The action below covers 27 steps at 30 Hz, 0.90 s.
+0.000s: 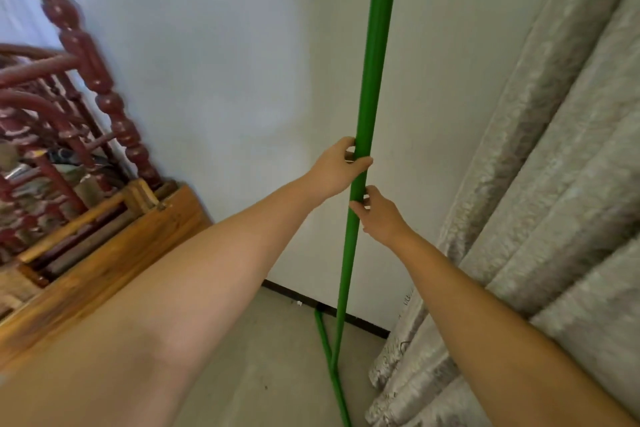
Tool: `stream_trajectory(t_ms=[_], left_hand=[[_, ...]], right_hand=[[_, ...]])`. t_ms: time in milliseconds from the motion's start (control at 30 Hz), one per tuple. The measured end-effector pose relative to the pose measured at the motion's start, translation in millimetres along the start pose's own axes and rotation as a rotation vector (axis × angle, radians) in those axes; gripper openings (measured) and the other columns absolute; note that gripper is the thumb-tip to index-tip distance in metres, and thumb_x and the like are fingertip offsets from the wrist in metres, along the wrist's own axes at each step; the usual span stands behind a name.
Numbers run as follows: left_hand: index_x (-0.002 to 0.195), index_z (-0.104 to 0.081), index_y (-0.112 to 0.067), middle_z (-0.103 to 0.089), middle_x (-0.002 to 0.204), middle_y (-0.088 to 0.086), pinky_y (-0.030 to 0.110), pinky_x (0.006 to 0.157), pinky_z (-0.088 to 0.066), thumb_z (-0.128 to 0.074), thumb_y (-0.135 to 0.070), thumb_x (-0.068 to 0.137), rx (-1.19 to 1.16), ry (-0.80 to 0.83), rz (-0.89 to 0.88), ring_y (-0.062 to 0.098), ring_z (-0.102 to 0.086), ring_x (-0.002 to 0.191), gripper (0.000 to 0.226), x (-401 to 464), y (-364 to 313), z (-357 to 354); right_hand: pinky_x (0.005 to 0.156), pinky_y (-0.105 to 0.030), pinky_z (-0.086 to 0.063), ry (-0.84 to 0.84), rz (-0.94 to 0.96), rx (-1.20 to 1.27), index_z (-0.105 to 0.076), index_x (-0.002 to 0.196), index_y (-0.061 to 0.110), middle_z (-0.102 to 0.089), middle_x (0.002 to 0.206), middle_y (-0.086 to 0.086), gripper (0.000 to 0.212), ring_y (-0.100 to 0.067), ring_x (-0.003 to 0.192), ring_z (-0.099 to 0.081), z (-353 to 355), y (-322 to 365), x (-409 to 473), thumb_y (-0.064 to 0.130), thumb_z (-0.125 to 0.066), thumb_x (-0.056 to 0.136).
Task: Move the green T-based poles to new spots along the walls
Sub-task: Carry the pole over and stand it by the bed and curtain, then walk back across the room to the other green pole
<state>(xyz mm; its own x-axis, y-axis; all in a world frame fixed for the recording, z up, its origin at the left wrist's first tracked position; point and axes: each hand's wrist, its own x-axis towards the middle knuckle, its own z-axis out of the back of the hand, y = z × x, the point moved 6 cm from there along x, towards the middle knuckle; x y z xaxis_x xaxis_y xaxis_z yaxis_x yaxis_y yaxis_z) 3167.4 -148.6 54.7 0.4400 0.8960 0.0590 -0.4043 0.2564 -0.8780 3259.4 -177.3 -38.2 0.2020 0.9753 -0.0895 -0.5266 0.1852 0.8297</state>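
A: Where was the pole (372,55)?

B: It stood upright near the room's corner, close to the white wall (207,45), with a pale curtain (554,184) just to its right. Its base bar (329,367) lay along the floor (263,357), reaching toward the dark skirting.

A: How was it held?

B: With 2 hands, stacked. The left hand (334,168) was wrapped around the shaft, fingers curled behind and thumb across the front, a closed grip on the pole. The right hand (379,215) sat just below, fingers pinching the shaft from the right, also gripping it.

A: Why both hands?

B: Probably for control. The pole ran out of the top of the view, so it was likely top-heavy; 2 grips near mid-height would keep it from tipping.

A: Anything else nearby?

B: Carved red wooden furniture (86,87) stood at the left, well apart from the pole.
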Motion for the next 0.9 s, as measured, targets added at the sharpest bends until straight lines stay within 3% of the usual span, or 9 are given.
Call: stream_trajectory(t_ms=[100, 267, 333, 467, 633, 700, 800, 900], left_hand=[[0.133, -0.037, -0.021, -0.053, 0.129, 0.011, 0.036, 0.098, -0.044, -0.052, -0.032, 0.089, -0.016, 0.018, 0.004, 0.021, -0.052, 0.115, 0.048, -36.7, 11.6, 17.0], [0.118, -0.045, -0.034, -0.063, 0.114, 0.004, 0.041, 0.099, -0.045, -0.054, -0.031, 0.087, -0.046, -0.137, 0.004, 0.014, -0.058, 0.102, 0.032, -140.4, 59.8, 62.3], [0.115, -0.046, -0.036, -0.065, 0.11, 0.002, 0.032, 0.095, -0.046, -0.053, -0.028, 0.088, -0.038, -0.2, 0.04, 0.01, -0.06, 0.1, 0.029, -196.3, 79.2, 75.9], [0.107, -0.049, -0.037, -0.065, 0.103, -0.002, 0.018, 0.083, -0.05, -0.052, -0.028, 0.086, -0.061, -0.36, 0.222, 0.003, -0.061, 0.095, 0.024, -319.0, 117.3, 82.1], [0.098, -0.053, -0.04, -0.067, 0.091, -0.006, 0.022, 0.082, -0.051, -0.055, -0.019, 0.086, -0.122, -0.678, 0.532, 0.006, -0.063, 0.091, 0.025, -472.7, 165.0, 56.2], [0.095, -0.056, -0.044, -0.065, 0.097, -0.015, 0.021, 0.081, -0.051, -0.058, -0.026, 0.085, -0.16, -0.744, 0.595, 0.005, -0.063, 0.09, 0.02, -502.8, 170.2, 39.9], [0.088, -0.056, -0.051, -0.066, 0.096, -0.014, 0.023, 0.076, -0.054, -0.056, -0.041, 0.076, -0.224, -0.961, 0.736, 0.006, -0.066, 0.085, 0.016, -573.8, 174.8, 17.1], [0.086, -0.056, -0.05, -0.067, 0.094, -0.017, 0.015, 0.071, -0.052, -0.056, -0.014, 0.087, -0.233, -1.098, 0.835, 0.004, -0.066, 0.079, 0.036, -632.4, 180.2, -3.9]], right_hand=[[0.096, -0.036, -0.04, -0.048, 0.006, 0.025, -0.022, 0.139, 0.017, -0.039, 0.142, -0.015, 0.061, -0.029, 0.124, -0.045, 3.5, 0.6, -16.5, 0.034, -0.051, 0.088], [0.098, -0.028, -0.033, -0.117, 0.194, 0.134, -0.023, 0.139, 0.025, -0.037, 0.142, -0.007, 0.06, -0.014, 0.124, -0.038, -12.0, 18.3, -80.8, 0.03, -0.053, 0.087], [0.105, -0.028, -0.031, -0.014, 0.27, 0.165, -0.026, 0.136, 0.029, -0.039, 0.141, 0.0, 0.056, -0.01, 0.127, -0.037, -39.3, 21.0, -113.3, 0.03, -0.053, 0.087], [0.108, -0.03, -0.033, 0.349, 0.337, 0.122, -0.029, 0.134, 0.033, -0.041, 0.137, 0.008, 0.059, -0.002, 0.125, -0.039, -115.5, 14.3, -176.6, 0.042, -0.049, 0.079], [0.101, -0.027, -0.037, 0.782, 0.333, 0.055, -0.027, 0.119, 0.056, -0.041, 0.126, 0.027, 0.043, 0.004, 0.119, -0.042, -198.2, -6.0, -251.8, 0.046, -0.048, 0.082], [0.099, -0.027, -0.039, 0.787, 0.304, 0.065, -0.029, 0.117, 0.055, -0.042, 0.127, 0.026, 0.042, 0.005, 0.116, -0.044, -200.0, -24.6, -267.7, 0.041, -0.05, 0.084], [0.097, -0.028, -0.043, 0.928, 0.275, 0.03, -0.033, 0.117, 0.049, -0.046, 0.128, 0.019, 0.041, 0.008, 0.112, -0.047, -224.4, -46.7, -306.7, 0.032, -0.054, 0.085], [0.093, -0.029, -0.046, 0.972, 0.246, 0.003, -0.038, 0.112, 0.046, -0.05, 0.123, 0.018, 0.042, 0.013, 0.108, -0.048, -241.4, -61.2, -342.8, 0.023, -0.058, 0.083]])
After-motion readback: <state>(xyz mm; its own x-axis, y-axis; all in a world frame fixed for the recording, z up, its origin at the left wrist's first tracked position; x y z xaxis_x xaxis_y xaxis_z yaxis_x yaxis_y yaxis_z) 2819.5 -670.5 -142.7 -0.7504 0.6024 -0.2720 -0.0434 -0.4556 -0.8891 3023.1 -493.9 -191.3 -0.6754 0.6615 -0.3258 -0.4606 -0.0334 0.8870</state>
